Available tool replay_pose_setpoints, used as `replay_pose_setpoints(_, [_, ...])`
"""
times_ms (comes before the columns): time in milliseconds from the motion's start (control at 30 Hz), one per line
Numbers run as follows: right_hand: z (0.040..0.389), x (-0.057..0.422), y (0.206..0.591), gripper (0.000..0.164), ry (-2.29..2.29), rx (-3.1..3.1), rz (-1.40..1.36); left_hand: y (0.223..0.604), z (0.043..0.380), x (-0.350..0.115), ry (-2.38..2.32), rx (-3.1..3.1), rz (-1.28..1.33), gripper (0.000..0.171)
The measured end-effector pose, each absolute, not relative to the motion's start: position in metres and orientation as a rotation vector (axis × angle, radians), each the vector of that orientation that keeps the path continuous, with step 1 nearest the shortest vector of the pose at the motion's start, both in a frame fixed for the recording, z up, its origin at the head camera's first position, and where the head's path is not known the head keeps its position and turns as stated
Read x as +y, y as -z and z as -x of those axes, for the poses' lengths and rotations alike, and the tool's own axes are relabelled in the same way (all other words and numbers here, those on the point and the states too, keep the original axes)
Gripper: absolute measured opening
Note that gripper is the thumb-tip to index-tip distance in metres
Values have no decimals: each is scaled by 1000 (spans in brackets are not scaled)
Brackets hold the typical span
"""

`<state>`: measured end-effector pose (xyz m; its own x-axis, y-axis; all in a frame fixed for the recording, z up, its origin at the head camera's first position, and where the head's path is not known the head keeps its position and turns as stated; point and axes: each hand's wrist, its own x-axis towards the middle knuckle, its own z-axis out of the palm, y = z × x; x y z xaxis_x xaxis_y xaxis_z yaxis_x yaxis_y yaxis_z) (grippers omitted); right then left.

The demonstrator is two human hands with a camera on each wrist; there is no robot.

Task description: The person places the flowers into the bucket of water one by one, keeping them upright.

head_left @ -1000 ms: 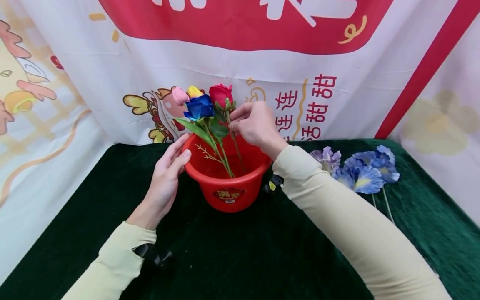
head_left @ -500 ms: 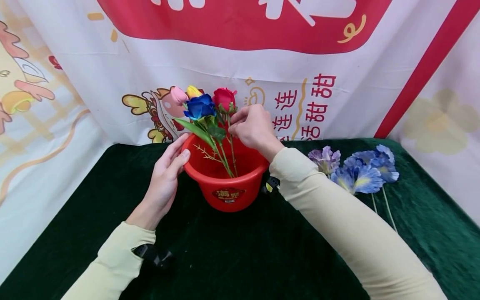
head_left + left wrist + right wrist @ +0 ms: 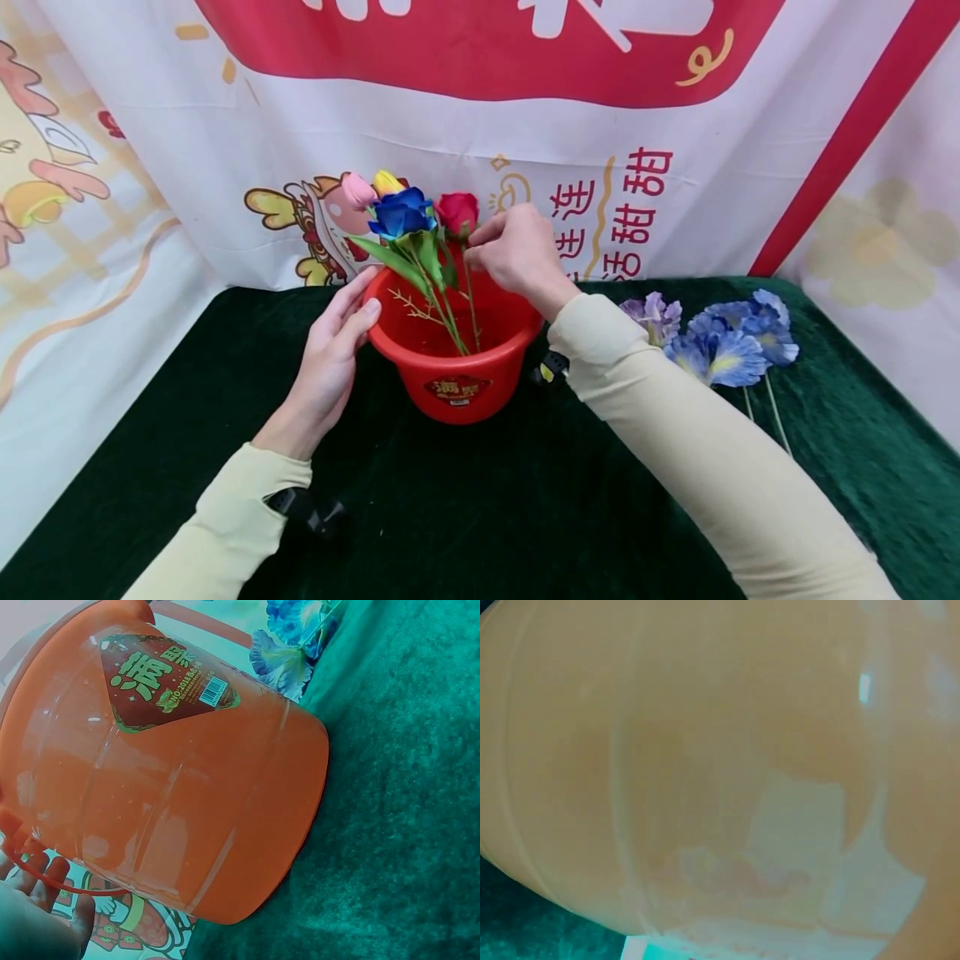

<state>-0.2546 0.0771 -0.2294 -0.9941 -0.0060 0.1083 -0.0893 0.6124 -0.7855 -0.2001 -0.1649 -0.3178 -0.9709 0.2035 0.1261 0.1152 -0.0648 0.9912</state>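
Observation:
My right hand (image 3: pixel 517 250) pinches the stem of a red rose (image 3: pixel 457 213) just below its bloom, over a red bucket (image 3: pixel 465 379). The stem's lower end is inside the bucket. A blue rose (image 3: pixel 402 212), a pink tulip (image 3: pixel 358 192) and a yellow tulip (image 3: pixel 387 182) lean together in the bucket's left part. With fairly straight fingers, my left hand (image 3: pixel 330 358) rests against the bucket's left rim. The left wrist view shows these fingers (image 3: pixel 52 877) spread by the bucket's handle (image 3: pixel 75 889). Only the bucket's wall (image 3: pixel 705 765) fills the right wrist view; the right hand is hidden there.
Blue irises (image 3: pixel 738 342) and a purple iris (image 3: pixel 654 317) lie on the dark green cloth (image 3: pixel 465 508), right of the bucket and partly behind my right forearm. A white and red printed curtain (image 3: pixel 420 125) hangs close behind the bucket.
The red rose has come down and slightly to the right, its stem deeper in the bucket, still pinched by my right hand. The left hand has stayed at the rim.

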Motion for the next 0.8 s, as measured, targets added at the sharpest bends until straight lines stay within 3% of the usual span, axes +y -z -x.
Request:
replay_pose_setpoints(433, [248,104,227,17,-1584,-2634,-95,319,197,-167,-2241,2100,-372,62])
replay_pose_setpoints(800, [230,149,226,27,-1757,-2552,-104,317,198,-164,-2222,2098,-383,63])
